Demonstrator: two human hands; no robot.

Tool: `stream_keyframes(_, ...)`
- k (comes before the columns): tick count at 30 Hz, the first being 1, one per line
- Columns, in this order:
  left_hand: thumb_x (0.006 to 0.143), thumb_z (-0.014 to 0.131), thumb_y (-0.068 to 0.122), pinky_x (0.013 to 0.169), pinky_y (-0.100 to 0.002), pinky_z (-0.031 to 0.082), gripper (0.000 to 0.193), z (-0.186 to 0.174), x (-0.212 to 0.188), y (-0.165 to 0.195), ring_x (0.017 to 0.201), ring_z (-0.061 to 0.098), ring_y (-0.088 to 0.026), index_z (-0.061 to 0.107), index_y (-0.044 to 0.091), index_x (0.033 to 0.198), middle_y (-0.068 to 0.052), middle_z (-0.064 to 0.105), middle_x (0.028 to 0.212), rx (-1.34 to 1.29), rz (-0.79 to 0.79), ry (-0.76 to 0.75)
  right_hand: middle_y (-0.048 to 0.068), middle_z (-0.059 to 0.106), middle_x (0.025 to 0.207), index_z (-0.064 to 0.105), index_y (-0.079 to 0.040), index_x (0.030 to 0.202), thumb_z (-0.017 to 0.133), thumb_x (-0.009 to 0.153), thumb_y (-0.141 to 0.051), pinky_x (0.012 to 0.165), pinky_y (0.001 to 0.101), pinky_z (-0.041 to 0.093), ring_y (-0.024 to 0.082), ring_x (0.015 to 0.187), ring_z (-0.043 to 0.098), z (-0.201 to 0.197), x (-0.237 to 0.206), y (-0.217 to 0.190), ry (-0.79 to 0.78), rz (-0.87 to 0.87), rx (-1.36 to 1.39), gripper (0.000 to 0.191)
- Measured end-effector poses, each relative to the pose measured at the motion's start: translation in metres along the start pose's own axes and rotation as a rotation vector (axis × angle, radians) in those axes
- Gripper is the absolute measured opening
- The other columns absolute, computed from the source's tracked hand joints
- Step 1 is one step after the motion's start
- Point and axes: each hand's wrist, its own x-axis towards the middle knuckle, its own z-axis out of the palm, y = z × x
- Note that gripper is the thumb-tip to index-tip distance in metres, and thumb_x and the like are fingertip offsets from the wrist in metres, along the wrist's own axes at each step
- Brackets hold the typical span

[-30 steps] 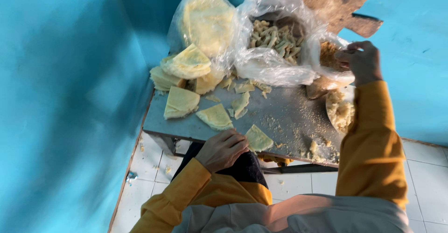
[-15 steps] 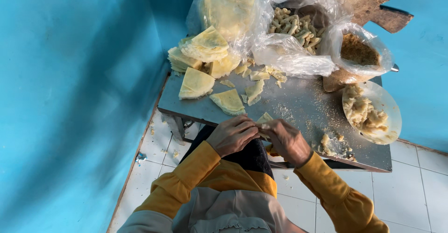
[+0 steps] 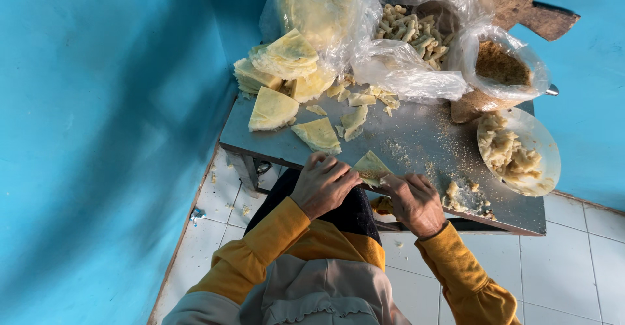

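— Where's the wrapper?

— Low centre of the frame, at the near edge of the table [image 3: 416, 133]. The wrapper [image 3: 371, 167] lies flat between my hands, its point aimed up-frame, away from me.

— Your grip?

— My left hand [image 3: 323, 185] pinches its left edge, fingers closed on it. My right hand [image 3: 413, 201] presses the right corner, equally near.

— And the rest?

— More cut wrappers [image 3: 318, 133] lie up-frame; the plate of filling [image 3: 547, 146] sits at the right.
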Motion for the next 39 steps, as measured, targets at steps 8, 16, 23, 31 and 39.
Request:
stream_keyframes(8,0.097,0.075,0.024,0.094,-0.04,0.043,0.015,0.005,-0.004,0.002,0.095,0.057,-0.02,0.067,0.012,0.101,-0.001,0.057,0.09,0.0,-0.048,0.008,0.011,0.075,0.102,0.054,-0.006,0.115,0.071,0.087,0.002,0.067,0.039,0.058,0.028,0.077,0.07,0.004,0.005,-0.013,0.043,0.054,0.019,0.034)
stream_keyframes(16,0.097,0.071,0.012,0.096,-0.038,0.047,0.018,0.005,-0.009,0.009,0.099,0.06,-0.019,0.069,0.008,0.114,-0.002,0.064,0.102,-0.027,-0.045,0.011,0.013,0.076,0.109,0.057,-0.006,0.121,0.063,0.084,0.006,0.075,0.0386,0.06,0.026,0.087,0.073,0.01,-0.004,-0.013,0.044,0.006,-0.143,0.04)
stream_keyframes(23,0.095,0.068,0.01,0.103,-0.041,0.047,0.034,0.006,-0.014,0.018,0.114,0.062,-0.022,0.066,0.003,0.128,-0.006,0.067,0.12,-0.016,-0.022,-0.039,0.011,0.074,0.111,0.06,-0.006,0.116,0.065,0.084,0.006,0.088,0.0417,0.056,0.028,0.105,0.071,0.006,0.0,-0.025,0.055,-0.002,-0.148,0.035)
stream_keyframes(31,0.096,0.069,0.013,0.11,-0.044,0.045,0.028,0.012,-0.016,0.017,0.117,0.061,-0.021,0.067,0.006,0.123,-0.005,0.067,0.119,-0.028,-0.002,-0.043,0.017,0.063,0.131,0.04,0.0,0.133,0.059,0.1,0.009,0.086,0.0345,0.063,0.026,0.111,0.073,0.011,0.004,-0.027,0.143,0.251,0.375,0.039)
stream_keyframes(39,0.098,0.071,0.014,0.112,-0.044,0.043,0.018,0.01,-0.009,0.017,0.111,0.061,-0.02,0.067,0.007,0.115,-0.003,0.066,0.11,-0.051,-0.011,-0.041,0.012,0.074,0.122,0.036,0.001,0.148,0.057,0.098,0.003,0.08,0.0351,0.066,0.024,0.104,0.076,0.001,0.012,-0.024,-0.081,0.481,0.412,0.055)
